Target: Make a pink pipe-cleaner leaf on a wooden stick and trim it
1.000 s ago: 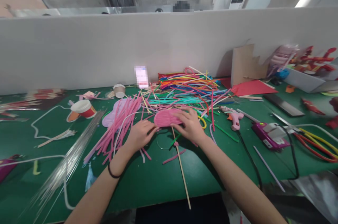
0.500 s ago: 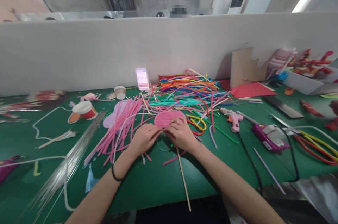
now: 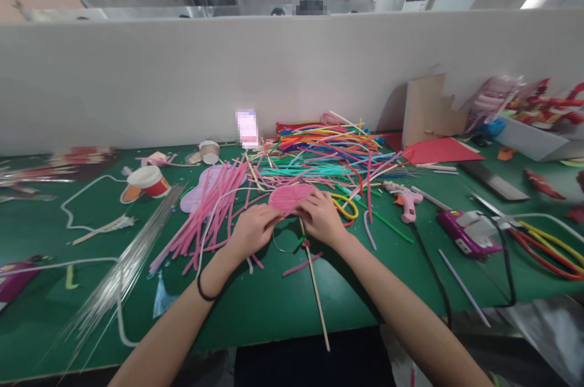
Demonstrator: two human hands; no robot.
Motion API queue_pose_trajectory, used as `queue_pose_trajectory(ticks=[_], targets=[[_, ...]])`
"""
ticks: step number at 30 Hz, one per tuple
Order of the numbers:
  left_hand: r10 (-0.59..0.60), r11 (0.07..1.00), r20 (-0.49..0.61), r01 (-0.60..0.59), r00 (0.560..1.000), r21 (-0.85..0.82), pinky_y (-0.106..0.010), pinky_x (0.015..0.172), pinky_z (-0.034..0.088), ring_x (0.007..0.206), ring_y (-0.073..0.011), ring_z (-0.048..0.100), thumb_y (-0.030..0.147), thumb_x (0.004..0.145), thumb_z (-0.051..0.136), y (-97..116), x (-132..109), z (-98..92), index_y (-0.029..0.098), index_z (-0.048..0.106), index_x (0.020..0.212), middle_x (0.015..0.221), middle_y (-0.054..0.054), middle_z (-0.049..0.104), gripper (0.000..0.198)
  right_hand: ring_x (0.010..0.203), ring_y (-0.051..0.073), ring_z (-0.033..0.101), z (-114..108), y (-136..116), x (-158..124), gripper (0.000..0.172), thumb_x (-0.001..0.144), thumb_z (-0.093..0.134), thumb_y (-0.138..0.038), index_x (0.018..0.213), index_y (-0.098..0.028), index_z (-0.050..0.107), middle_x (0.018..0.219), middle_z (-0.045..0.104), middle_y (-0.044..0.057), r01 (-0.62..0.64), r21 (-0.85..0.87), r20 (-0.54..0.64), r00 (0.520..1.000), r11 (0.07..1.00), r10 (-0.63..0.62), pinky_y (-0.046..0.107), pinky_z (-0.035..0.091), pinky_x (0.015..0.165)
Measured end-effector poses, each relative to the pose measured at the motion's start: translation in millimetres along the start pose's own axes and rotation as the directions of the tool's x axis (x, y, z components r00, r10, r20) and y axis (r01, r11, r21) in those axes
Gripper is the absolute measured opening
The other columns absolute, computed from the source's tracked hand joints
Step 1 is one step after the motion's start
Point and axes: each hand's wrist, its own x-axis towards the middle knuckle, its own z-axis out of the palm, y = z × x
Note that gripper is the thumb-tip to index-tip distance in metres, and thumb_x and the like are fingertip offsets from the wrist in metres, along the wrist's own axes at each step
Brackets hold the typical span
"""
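Observation:
Both my hands grip the near edge of a pink oval piece [image 3: 286, 197] that looks made of pipe cleaners laid side by side. My left hand [image 3: 256, 229] pinches its left lower edge. Closed on the right lower edge is my right hand [image 3: 323, 223], which hides part of that side. A thin wooden stick [image 3: 318, 296] runs from beneath the piece toward the table's front edge, with a small green and red bit near its top. Left of my hands lies a heap of pink pipe cleaners [image 3: 214, 210], partly over a lilac cloud-like shape [image 3: 196, 192].
Many coloured pipe cleaners [image 3: 328, 149] are piled at the back. To the right lie a pink glue gun [image 3: 408, 204], a purple power strip [image 3: 468, 235] and scissors [image 3: 495, 213]. Leftward are a paper cup [image 3: 149, 181], wires [image 3: 132, 259] and a white cord [image 3: 119, 296].
The view has tipped slightly downward. My hands have shifted a little on the pink piece, and more of the stick's upper part shows between them.

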Motion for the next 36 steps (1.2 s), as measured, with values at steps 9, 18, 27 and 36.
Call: queue_pose_trajectory(ticks=[9,18,27,36], targets=[[-0.026,1.000,0.000,0.026,1.000,0.012,-0.032,0.073,0.048,0.078,-0.0186,0.064,0.024,0.092,0.053,-3.3,-2.3,-1.0,0.019,0.066,0.091,0.083,-0.005,0.071,0.014,0.093,0.024,0.054,-12.0,13.9,1.0,0.013,0.089,0.058,-0.028,0.082,-0.021,0.065,0.082,0.070,0.005,-0.092,0.014,-0.024,0.995,0.996,0.093,0.040,0.034,0.085],[-0.111,0.994,-0.034,0.111,0.993,-0.013,-0.033,0.080,0.050,0.085,-0.0191,0.066,0.028,0.092,0.053,-7.9,-3.9,-7.2,0.019,0.065,0.091,0.090,-0.005,0.072,0.016,0.103,0.026,0.055,-22.9,21.7,-4.3,0.034,0.085,0.063,-0.043,0.112,-0.024,0.064,0.105,0.069,0.007,-0.089,0.099,-0.162,0.981,0.991,0.105,0.043,0.040,0.091],[-0.044,0.999,-0.019,0.044,0.999,0.005,-0.032,0.076,0.049,0.083,-0.0181,0.064,0.027,0.094,0.050,3.3,-2.9,-2.3,0.019,0.065,0.095,0.088,-0.005,0.071,0.017,0.091,0.020,0.055,6.4,-9.7,-5.1,0.012,0.092,0.056,-0.027,0.094,-0.023,0.068,0.086,0.070,0.004,0.092,0.068,-0.107,0.991,0.994,-0.084,0.037,0.037,0.086],[0.017,1.000,0.035,-0.018,0.999,0.026,-0.034,0.078,0.048,0.085,-0.0199,0.062,0.021,0.093,0.049,6.1,-3.8,-1.1,0.018,0.065,0.099,0.091,-0.007,0.070,0.018,0.095,0.021,0.054,-0.8,-15.1,-6.3,0.016,0.094,0.051,-0.028,0.094,-0.020,0.065,0.091,0.070,0.007,0.074,0.092,0.048,0.996,0.993,-0.078,0.038,0.035,0.086]])
